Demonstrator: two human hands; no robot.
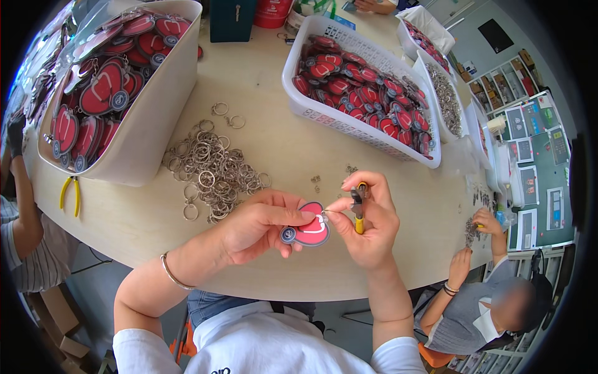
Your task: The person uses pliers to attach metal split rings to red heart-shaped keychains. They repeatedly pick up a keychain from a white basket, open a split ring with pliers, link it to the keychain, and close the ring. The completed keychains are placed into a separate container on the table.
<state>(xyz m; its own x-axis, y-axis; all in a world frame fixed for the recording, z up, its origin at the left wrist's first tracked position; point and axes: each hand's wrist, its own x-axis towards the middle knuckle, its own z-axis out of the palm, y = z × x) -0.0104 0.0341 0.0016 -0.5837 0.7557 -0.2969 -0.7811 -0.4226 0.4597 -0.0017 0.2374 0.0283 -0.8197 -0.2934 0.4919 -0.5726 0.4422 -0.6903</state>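
My left hand (256, 223) grips a red heart-shaped keychain charm (316, 232) with a grey rim and a small round grey tag, thumb on its face. My right hand (375, 232) holds small pliers (357, 206) with yellow handles, upright in the palm. Its thumb and forefinger meet at the charm's top edge, at something small and metallic that I cannot make out clearly. Left of the hands lies a heap of silver key rings with short chains (215, 163). A few tiny metal pieces (316, 181) are scattered just beyond the hands.
A tall white bin (152, 118) full of finished-looking red charms stands at left, with yellow-handled pliers (70, 194) beside it. A white basket (367, 128) of red charms stands beyond my hands. Co-workers' hands (487, 221) work at the right, with others at the left and far edges.
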